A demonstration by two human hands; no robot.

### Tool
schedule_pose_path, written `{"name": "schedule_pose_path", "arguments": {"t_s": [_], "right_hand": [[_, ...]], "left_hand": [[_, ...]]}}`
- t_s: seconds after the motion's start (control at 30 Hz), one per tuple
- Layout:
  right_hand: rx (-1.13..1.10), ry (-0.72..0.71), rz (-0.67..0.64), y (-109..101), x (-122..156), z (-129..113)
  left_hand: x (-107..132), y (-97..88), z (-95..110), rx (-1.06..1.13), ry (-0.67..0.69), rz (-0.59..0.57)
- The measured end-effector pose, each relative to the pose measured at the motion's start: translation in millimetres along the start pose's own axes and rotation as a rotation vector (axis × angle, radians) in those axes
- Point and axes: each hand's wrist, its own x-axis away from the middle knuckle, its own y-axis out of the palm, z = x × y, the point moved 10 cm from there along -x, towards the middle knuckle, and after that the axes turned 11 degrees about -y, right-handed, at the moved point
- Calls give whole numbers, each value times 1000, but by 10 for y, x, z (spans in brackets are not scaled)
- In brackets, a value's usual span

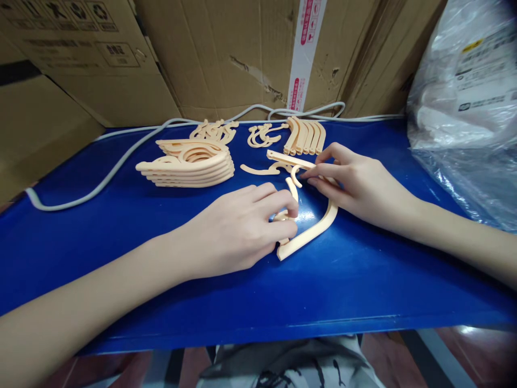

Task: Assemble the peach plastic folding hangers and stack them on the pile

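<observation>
My left hand (250, 226) is closed, thumb and fingers curled round a cream plastic hanger part (291, 188) that they partly hide. The fingertips of my right hand (351, 178) pinch the end of a small curved cream hanger hook (296, 178). Beneath that hand, a bent cream hanger arm (313, 233) slants down towards the fingers of my left hand. Just beyond, a straight-looking hanger arm (288, 158) runs in behind my right fingers. Left of it, a loose hanger hook (260, 170) lies on the blue table (258, 302).
A stack of folded cream hangers (189, 170) stands at the left. Behind are two piles of hooks (214, 131) and a row of hanger arms (305, 134). A pale cable (133, 156) runs along the back, before cardboard boxes (242, 54). Plastic-wrapped goods (464, 108) sit right.
</observation>
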Motion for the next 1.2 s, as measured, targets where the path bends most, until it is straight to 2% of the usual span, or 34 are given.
{"name": "schedule_pose_path", "arguments": {"t_s": [0.27, 0.57, 0.7, 0.87, 1.0, 1.2], "right_hand": [[11, 27, 27, -6, 16, 67], [9, 38, 30, -7, 19, 67], [0, 50, 24, 3, 20, 82], [-3, 82, 12, 8, 17, 89], [12, 115, -17, 29, 18, 92], [114, 154, -73, 58, 29, 111]], "left_hand": [[14, 46, -145, 66, -135, -23], [36, 130, -221, 366, -236, -164], [31, 123, -229, 456, -278, -164], [20, 89, -262, 332, -356, -75], [17, 107, -257, 248, -399, -93], [9, 116, -218, 254, -374, -117]]}}
